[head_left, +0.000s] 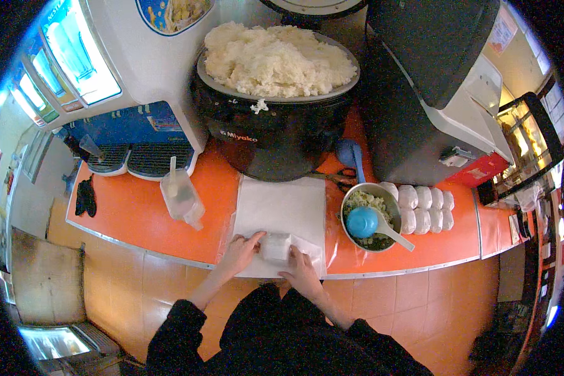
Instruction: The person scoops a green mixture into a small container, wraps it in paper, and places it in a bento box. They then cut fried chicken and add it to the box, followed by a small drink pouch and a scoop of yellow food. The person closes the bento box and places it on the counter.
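A white, paper-wrapped packet (275, 247) lies on a stack of white wrapping paper (279, 203) at the counter's front edge. On its left side, my left hand (239, 254) grips it with thumb and index finger. My right hand (302, 271) has its fingers closed on the opposite end, by the folded paper. The packet's contents are covered. To the right stands a steel bowl (393, 193) of a pale, greenish chopped mix, with a blue scoop (363, 222) lying in it. Beyond the paper, white rice (276, 59) is heaped above the rim of a large black rice cooker (269, 147).
Several finished-looking white packets (423, 208) stand in two rows right of the bowl. A clear plastic jug (182, 197) and a black cloth-like item (86, 197) sit on the left. Scissors (343, 180) and a blue ladle (349, 156) lie behind the bowl. Machines flank the cooker.
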`<move>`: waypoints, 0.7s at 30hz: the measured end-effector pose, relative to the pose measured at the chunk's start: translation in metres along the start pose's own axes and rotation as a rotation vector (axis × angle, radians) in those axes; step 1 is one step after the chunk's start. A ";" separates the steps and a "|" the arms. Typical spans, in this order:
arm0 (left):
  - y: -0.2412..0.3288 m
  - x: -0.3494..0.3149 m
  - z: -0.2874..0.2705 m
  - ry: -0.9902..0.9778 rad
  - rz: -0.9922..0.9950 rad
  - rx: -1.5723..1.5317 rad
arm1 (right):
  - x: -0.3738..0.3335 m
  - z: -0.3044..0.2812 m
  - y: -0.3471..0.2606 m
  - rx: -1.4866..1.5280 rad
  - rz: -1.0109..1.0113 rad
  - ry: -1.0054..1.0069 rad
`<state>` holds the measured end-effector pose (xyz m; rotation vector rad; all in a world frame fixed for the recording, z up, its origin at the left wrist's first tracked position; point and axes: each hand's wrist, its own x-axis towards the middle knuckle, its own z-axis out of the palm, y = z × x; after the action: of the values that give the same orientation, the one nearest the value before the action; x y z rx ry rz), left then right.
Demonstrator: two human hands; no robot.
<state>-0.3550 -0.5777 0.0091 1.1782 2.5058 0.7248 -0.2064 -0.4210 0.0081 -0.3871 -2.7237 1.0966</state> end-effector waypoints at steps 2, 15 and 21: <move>-0.002 0.015 -0.004 0.079 0.084 0.193 | -0.006 -0.002 0.006 0.014 -0.066 -0.028; -0.032 0.064 -0.002 -0.339 0.409 0.230 | 0.076 -0.013 0.022 -0.485 -0.148 -0.045; -0.032 0.018 0.018 0.044 0.376 0.201 | 0.079 -0.015 0.034 -0.365 -0.255 -0.286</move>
<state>-0.3789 -0.5750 -0.0238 1.7527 2.4637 0.5963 -0.2713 -0.3629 0.0004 0.0822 -3.1170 0.6285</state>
